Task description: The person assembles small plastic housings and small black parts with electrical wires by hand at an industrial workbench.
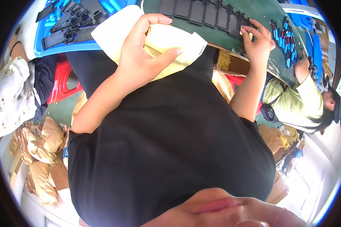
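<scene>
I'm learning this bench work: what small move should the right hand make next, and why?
Probably press the small pale piece onto the end panel of the black row: the right hand has it at its fingertips beside that panel, while the left hand holds yellow sheets. Whether it already touches is unclear.

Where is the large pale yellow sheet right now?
In the head view, the pale yellow sheet is in the left hand, upper centre-left, between the blue tray and the row of black plastic parts.

Panels (197, 12) lie on the table (189, 27) between tray (70, 52) and cylinders (280, 41).
</scene>
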The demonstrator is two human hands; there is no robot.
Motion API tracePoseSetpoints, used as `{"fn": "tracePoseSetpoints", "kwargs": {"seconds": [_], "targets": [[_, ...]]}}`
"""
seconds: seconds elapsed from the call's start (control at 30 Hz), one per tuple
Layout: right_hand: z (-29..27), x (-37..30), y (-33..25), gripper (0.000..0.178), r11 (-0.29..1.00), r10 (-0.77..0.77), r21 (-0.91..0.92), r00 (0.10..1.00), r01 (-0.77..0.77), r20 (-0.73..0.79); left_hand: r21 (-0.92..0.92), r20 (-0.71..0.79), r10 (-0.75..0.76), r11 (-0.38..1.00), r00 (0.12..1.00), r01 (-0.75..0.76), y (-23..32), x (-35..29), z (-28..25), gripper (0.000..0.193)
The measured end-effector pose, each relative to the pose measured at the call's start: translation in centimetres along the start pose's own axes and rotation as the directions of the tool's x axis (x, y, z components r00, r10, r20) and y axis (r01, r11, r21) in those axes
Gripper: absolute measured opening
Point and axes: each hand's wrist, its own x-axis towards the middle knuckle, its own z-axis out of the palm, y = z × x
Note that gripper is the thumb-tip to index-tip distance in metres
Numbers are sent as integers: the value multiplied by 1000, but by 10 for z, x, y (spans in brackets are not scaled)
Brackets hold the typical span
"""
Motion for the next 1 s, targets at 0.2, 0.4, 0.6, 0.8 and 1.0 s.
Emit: {"fn": "tracePoseSetpoints", "kwargs": {"seconds": [0.2, 0.4, 0.6, 0.8, 1.0], "targets": [[-5, 5, -11, 12, 989, -80, 116, 991, 93, -110, 10, -27, 30, 1000, 999, -30, -2, -2, -2, 58], [-48, 9, -102, 25, 661, -258, 735, 966, 152, 32, 95, -46, 126, 988, 991, -121, -6, 0, -3, 59], [-37, 7, -155, 24, 671, -304, 685, 948, 285, -97, 351, -140, 350, 892, 926, -284, 1, 11, -5, 46], [-33, 4, -175, 11, 633, -295, 680, 927, 370, -230, 614, -116, 714, 598, 691, -515, -6, 40, -2, 43], [-28, -5, -187, 8, 215, -31, 955, 976, -202, 214, 703, 26, 490, 610, 872, -364, 26, 10, -8, 39]]}}
